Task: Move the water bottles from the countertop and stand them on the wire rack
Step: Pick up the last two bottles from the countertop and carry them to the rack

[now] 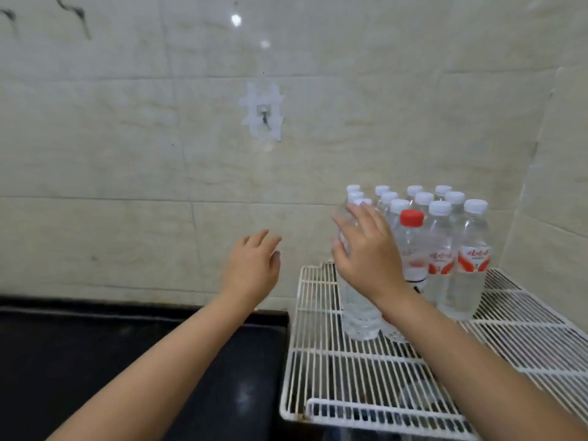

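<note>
We see our right hand (366,249) wrapped around the upper body of a clear plastic water bottle with a white cap (361,310), fingers curled over its shoulder and thumb side hidden behind it. That bottle stands upright on the white wire rack (334,370), at the front left corner of the group, its base resting on the rack's bars.

Just behind and to the right of it stands a cluster of clear white-capped water bottles (440,249), packed close in rows against the corner of the beige tiled wall (127,138). The ones at the front right carry red and white labels. Among them, right beside our right hand, is 1 clear bottle with a red cap (411,237), also upright. We cannot count the whole cluster for certain, because our hand covers part of it.

Our left hand (253,265) hangs in the air to the left of the rack, holding nothing, fingers loosely extended and slightly spread, palm turned towards the wall. It is above the back edge of the black glossy countertop (95,361), well apart from the bottles.

On the wall above, a small metal hook fixed with white tape (262,113) is visible.
</note>
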Tool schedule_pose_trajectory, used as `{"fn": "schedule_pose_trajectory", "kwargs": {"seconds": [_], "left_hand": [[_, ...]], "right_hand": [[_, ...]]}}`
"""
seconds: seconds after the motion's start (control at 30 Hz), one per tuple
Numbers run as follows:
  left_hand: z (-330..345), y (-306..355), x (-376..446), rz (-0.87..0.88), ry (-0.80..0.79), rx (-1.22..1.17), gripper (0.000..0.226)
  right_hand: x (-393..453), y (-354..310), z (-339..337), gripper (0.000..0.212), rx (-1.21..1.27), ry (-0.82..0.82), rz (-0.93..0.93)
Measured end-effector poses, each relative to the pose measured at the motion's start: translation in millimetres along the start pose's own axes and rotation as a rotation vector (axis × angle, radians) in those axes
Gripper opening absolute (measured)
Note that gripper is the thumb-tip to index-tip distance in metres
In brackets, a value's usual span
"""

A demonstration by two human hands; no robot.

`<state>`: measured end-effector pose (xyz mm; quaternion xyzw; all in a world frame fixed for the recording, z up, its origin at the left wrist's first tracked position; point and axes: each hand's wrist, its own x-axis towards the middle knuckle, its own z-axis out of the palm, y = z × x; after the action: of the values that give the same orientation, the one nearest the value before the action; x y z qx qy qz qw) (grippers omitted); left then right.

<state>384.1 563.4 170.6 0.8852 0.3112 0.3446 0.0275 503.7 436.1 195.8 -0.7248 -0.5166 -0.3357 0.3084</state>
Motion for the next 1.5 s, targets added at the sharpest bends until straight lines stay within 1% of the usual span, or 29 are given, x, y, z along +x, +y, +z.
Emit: {"fn": "schedule_pose_trajectory", "kwargs": {"seconds": [0.07, 0.13, 0.2, 0.27, 0.3, 0.37, 0.5, 0.57, 0.7, 0.8, 0.9, 1.03, 1.17, 1.27, 1.4, 1.5], "left_hand": [[-13.7, -43.1, -22.3, -0.019, 0.002, 0.167, 0.03], [-31.8, -87.5, -48.8, -0.122, -0.067, 0.322, 0.032], [-47.2, -130.2, -81.8, -0.203, -0.098, 0.419, 0.034], [-62.9, -165.5, -116.6, -0.325, -0.094, 0.461, 0.03], [-70.6, -182.5, -134.2, -0.393, -0.086, 0.474, 0.033], [-87.5, -212.2, -170.5, -0.542, -0.131, 0.491, 0.042], [-116.1, -270.2, -242.1, -0.794, -0.234, 0.543, 0.046], [-129.5, -302.0, -277.5, -0.87, -0.276, 0.544, 0.045], [-173.3, -365.3, -336.5, -0.912, -0.341, 0.535, 0.044], [-211.3, -410.2, -374.7, -0.945, -0.356, 0.536, 0.041], [-243.3, -453.6, -400.2, -0.962, -0.373, 0.541, 0.042], [-267.4, -503.1, -419.6, -1.003, -0.427, 0.522, 0.044], [-276.0, -562.9, -427.1, -1.021, -0.464, 0.504, 0.047], [-281.0, -615.9, -419.6, -1.015, -0.495, 0.508, 0.049], [-287.6, -699.2, -394.2, -1.0, -0.511, 0.544, 0.048], [-293.3, -761.9, -364.8, -1.021, -0.544, 0.544, 0.049]], "right_hand": [[1.0, -37.9, 25.1, 0.04, 0.08, -0.07, -0.082], [-2.0, -79.4, 52.6, 0.044, 0.152, -0.23, -0.13], [-10.0, -122.9, 80.7, 0.046, 0.208, -0.354, -0.165], [-23.1, -165.5, 107.4, 0.05, 0.276, -0.42, -0.186], [-29.9, -186.9, 118.4, 0.052, 0.324, -0.454, -0.181], [-45.2, -228.6, 137.0, 0.055, 0.378, -0.52, -0.202], [-85.2, -319.3, 167.9, 0.058, 0.36, -0.705, -0.296], [-106.3, -369.8, 180.5, 0.058, 0.349, -0.772, -0.322], [-138.3, -470.7, 199.0, 0.056, 0.349, -0.852, -0.322], [-151.6, -537.1, 206.8, 0.053, 0.363, -0.888, -0.314], [-154.2, -592.8, 218.5, 0.051, 0.389, -0.899, -0.299], [-152.8, -648.5, 243.9, 0.051, 0.397, -0.939, -0.281], [-144.1, -692.4, 285.8, 0.051, 0.402, -0.979, -0.254], [-131.6, -721.7, 329.2, 0.05, 0.393, -0.998, -0.233], [-99.9, -773.0, 400.4, 0.051, 0.394, -0.994, -0.221], [-71.1, -819.1, 448.9, 0.052, 0.4, -1.019, -0.229]]}}
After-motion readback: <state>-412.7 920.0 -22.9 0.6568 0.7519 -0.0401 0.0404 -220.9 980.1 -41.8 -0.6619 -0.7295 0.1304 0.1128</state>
